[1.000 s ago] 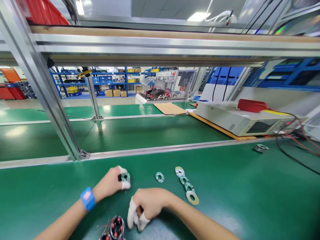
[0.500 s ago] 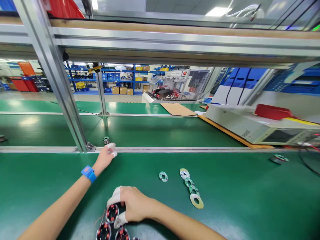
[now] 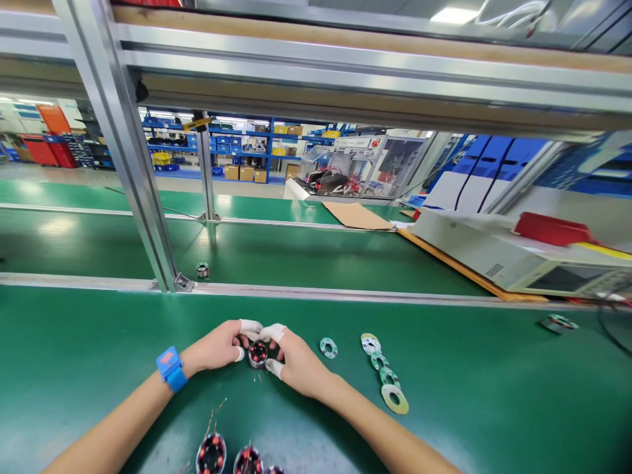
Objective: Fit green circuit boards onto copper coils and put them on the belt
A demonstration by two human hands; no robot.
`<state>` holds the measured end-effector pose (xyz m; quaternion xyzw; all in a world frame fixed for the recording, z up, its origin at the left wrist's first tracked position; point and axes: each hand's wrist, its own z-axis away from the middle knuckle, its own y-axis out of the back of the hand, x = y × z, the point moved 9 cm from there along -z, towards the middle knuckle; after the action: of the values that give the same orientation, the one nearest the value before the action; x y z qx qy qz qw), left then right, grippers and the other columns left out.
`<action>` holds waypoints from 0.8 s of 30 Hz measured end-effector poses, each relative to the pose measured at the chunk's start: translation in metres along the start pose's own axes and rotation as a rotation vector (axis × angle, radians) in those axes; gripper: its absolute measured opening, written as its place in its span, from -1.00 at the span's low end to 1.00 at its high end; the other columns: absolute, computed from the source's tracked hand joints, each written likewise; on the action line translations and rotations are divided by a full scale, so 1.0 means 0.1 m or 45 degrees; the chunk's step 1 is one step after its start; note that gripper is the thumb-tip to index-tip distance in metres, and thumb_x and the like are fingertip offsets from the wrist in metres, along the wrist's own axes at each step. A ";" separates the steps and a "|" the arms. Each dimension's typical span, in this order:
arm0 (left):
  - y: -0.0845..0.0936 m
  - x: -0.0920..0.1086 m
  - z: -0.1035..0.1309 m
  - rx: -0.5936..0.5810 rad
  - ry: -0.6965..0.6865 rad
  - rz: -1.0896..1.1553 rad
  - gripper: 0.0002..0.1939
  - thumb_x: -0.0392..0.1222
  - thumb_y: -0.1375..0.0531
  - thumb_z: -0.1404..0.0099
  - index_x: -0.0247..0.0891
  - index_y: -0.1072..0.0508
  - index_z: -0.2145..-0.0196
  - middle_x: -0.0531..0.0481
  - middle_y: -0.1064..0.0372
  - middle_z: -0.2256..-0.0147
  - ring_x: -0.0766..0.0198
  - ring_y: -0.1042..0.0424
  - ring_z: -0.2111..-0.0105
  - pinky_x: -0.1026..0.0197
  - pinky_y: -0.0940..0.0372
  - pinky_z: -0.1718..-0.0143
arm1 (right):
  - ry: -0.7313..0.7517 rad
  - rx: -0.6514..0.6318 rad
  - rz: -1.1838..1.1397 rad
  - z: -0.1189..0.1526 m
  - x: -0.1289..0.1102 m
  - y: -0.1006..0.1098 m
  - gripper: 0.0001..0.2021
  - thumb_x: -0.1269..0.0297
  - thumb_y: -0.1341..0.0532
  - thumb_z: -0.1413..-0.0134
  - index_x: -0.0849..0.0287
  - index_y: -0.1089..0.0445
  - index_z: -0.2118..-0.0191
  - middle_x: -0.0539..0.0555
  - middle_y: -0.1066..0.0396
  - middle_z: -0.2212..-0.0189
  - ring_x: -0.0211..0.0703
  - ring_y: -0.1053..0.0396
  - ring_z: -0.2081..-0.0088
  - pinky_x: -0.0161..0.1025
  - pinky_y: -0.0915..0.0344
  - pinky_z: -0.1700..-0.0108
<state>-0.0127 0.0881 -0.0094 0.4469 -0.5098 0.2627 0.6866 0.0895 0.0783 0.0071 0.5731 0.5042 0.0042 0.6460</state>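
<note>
Half a second ago the left hand reaches far past the lone green ring, out to the metal rail, and the right hand covers the group of coils on the near left of that ring. Now both hands meet just left of the lone green ring, around one coil ring that has come away from the group. The right hand pinches it at its right side between thumb and fingers; the left hand curves in from the other side, thumb and forefinger apart, and I cannot tell whether it touches the coil. The green-topped coil stands free beyond the rail, far to the left of the lone green ring, with no fingers beside it.

The coil ring's open face points up and a little toward the wearer; the axis through its hole runs close to upright, leaning slightly nearer. Thin wires trail from its near edge toward the wearer.

The lone green ring lies flat on the desk. Just right of it, a chain of discs slants from far left to near right.
</note>
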 end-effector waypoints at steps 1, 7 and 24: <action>0.03 0.00 -0.01 0.057 0.022 0.001 -0.63 -0.32 -0.09 0.04 -0.32 -0.46 0.22 0.02 -0.37 0.38 0.30 -0.28 0.41 0.31 -0.19 0.40 | -0.003 0.029 -0.024 0.00 0.01 0.01 -0.61 0.63 -0.17 0.20 0.19 -0.34 0.16 0.06 -0.32 0.30 -0.18 -0.29 0.33 -0.28 -0.28 0.29; 0.01 -0.08 0.03 0.249 0.171 -0.073 -0.75 -0.05 -0.19 -0.03 -0.33 -0.39 0.47 0.11 -0.20 0.58 0.37 -0.17 0.55 0.33 -0.09 0.55 | -0.198 0.132 -0.422 -0.13 0.21 0.01 -0.86 0.49 -0.12 0.00 0.22 -0.41 0.34 -0.04 -0.28 0.52 -0.31 -0.26 0.57 -0.38 -0.23 0.53; -0.17 -0.21 0.08 0.182 0.199 0.218 -0.75 -0.19 -0.26 0.08 -0.39 -0.48 0.41 0.10 -0.30 0.57 0.40 -0.18 0.56 0.32 -0.10 0.49 | -0.210 -0.068 -0.587 -0.28 0.28 -0.16 -0.66 0.01 -0.34 0.15 0.25 -0.44 0.48 -0.05 -0.28 0.66 -0.33 -0.19 0.69 -0.40 -0.12 0.64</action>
<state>-0.0098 0.0747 -0.0344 0.4277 -0.4709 0.3898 0.6659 0.0758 0.1100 -0.0179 0.4239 0.5671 -0.1766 0.6838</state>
